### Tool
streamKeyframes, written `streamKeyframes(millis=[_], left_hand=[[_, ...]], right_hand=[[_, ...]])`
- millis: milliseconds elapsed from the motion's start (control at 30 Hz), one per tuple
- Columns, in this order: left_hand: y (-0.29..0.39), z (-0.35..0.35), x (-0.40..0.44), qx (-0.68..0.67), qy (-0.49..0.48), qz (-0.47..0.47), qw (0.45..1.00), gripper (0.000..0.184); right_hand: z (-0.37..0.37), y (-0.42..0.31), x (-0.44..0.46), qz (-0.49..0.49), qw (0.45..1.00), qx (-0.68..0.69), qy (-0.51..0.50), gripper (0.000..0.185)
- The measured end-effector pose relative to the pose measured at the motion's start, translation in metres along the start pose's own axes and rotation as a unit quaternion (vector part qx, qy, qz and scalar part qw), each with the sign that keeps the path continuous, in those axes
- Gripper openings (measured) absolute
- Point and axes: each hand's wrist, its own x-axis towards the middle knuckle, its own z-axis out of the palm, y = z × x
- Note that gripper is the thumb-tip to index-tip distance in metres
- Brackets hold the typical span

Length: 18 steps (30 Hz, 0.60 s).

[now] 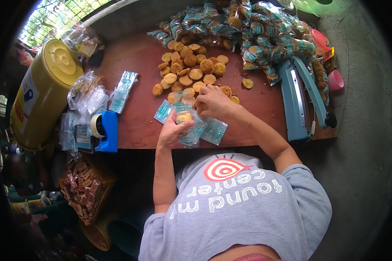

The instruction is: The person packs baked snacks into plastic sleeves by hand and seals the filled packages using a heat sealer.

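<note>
My left hand (174,129) is closed around a clear plastic bag (183,104) with teal print, held upright with round golden cookies inside it. Just to its right, my right hand (215,102) bends over the near edge of a loose pile of cookies (185,80). Its fingers are curled together around what looks like a brown cookie, mostly hidden by the hand. Flat printed bags (214,131) lie on the table under and beside my hands, and another printed bag (163,111) lies to the left.
Filled cookie packs (265,39) are heaped at the back. A blue-grey bag sealer (298,100) stands at right. To the left are a blue tape dispenser (107,130), a stack of printed bags (124,92) and a yellow lidded bucket (46,93). Below sits a crate of wrapped pieces (85,187).
</note>
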Motion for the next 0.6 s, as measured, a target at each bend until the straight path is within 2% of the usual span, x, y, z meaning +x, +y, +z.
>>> streamKeyframes(millis=[67,100,200,233,300,333,400,533,600], left_hand=[[0.003,0.003,0.0,0.011,-0.009,-0.001,1.0,0.049],[0.003,0.005,0.0,0.016,-0.006,0.0,1.0,0.049],[0.002,0.005,0.002,0.022,-0.006,-0.003,1.0,0.05],[0.003,0.004,0.002,0.024,-0.009,-0.005,1.0,0.051],[0.004,0.005,0.003,0.029,-0.007,-0.002,1.0,0.052],[0.004,0.006,0.003,0.032,-0.003,0.001,0.999,0.052],[0.005,0.006,0.002,0.034,-0.001,0.005,0.999,0.053],[0.008,0.007,0.002,0.043,0.001,0.013,0.999,0.055],[0.008,0.005,0.001,0.06,0.001,0.009,0.998,0.057]], right_hand=[[-0.007,0.007,0.002,0.041,0.992,0.114,-0.028,0.022],[-0.008,0.009,0.001,0.042,0.992,0.114,-0.028,0.022],[-0.008,0.016,0.0,0.023,0.997,0.034,0.063,0.023],[-0.004,0.02,0.002,0.024,0.997,0.034,0.064,0.023],[-0.004,0.021,0.005,0.079,0.992,0.09,-0.039,0.027],[-0.006,0.018,0.004,0.079,0.992,0.09,-0.039,0.027],[-0.011,0.011,0.0,0.026,0.997,-0.006,-0.069,0.032],[-0.001,0.02,-0.001,0.022,0.996,-0.038,-0.083,0.036],[-0.002,0.025,0.003,0.031,0.999,0.024,-0.02,0.035]])
